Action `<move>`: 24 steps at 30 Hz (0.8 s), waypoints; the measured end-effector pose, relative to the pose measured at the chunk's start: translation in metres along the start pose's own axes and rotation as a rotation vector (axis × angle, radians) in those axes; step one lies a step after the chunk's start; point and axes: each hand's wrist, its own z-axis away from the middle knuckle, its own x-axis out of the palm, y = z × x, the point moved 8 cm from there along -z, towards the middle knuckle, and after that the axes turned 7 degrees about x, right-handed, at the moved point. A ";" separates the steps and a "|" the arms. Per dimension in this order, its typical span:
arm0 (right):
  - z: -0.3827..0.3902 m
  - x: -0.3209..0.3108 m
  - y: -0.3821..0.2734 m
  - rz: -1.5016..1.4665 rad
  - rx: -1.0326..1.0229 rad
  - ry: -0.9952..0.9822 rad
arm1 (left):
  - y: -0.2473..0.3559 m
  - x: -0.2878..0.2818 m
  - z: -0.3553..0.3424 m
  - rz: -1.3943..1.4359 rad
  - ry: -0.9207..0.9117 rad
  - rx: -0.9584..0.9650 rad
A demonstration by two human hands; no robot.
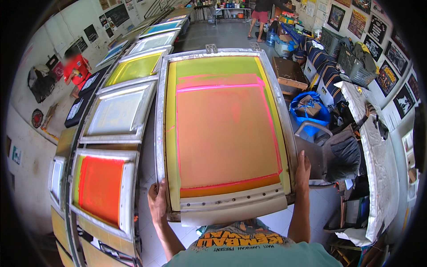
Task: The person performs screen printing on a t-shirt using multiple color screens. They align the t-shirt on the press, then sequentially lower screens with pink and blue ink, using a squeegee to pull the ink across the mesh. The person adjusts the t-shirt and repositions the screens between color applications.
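A large screen printing frame [229, 133] is held up in front of my body, its metal border around a yellow-green mesh with a pink-edged, tan-orange area. My left hand [157, 198] is closed around its left edge near the bottom corner. On the opposite edge, a little higher, my right hand [303, 171] grips the border. A pale strip with several bolts [232, 198] runs across the near end, and a whitish sheet hangs below it. Two metal hinge pieces [211, 48] stick out at the far end.
To the left, a long printing table [73, 178] carries several screens, the nearest one red-orange [101, 189]. A person in red [78, 71] stands beyond it; another in pink shorts [260, 17] is at the back. On the right are a chair [333, 155], a blue bag [309, 111] and a brown box [289, 73].
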 end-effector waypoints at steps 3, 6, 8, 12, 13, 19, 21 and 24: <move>-0.068 0.034 -0.024 0.022 0.005 -0.020 | 0.024 0.038 -0.078 0.115 0.022 -0.026; -0.127 0.062 -0.036 0.031 0.047 0.027 | 0.056 0.077 -0.151 0.199 -0.008 0.010; -0.166 0.076 -0.047 0.024 0.042 0.075 | 0.070 0.106 -0.200 0.228 -0.055 0.034; -0.247 0.110 -0.050 -0.050 0.028 0.190 | 0.134 0.166 -0.273 0.249 -0.084 0.072; -0.268 0.115 -0.047 -0.076 0.019 0.235 | 0.145 0.183 -0.291 0.267 -0.095 0.083; -0.417 0.164 -0.076 0.022 0.075 0.210 | 0.181 0.301 -0.429 0.299 -0.156 0.148; -0.471 0.184 -0.104 -0.036 0.000 0.239 | 0.194 0.335 -0.477 0.275 -0.161 0.135; -0.555 0.217 -0.137 -0.091 -0.066 0.204 | 0.230 0.381 -0.544 0.289 -0.125 0.114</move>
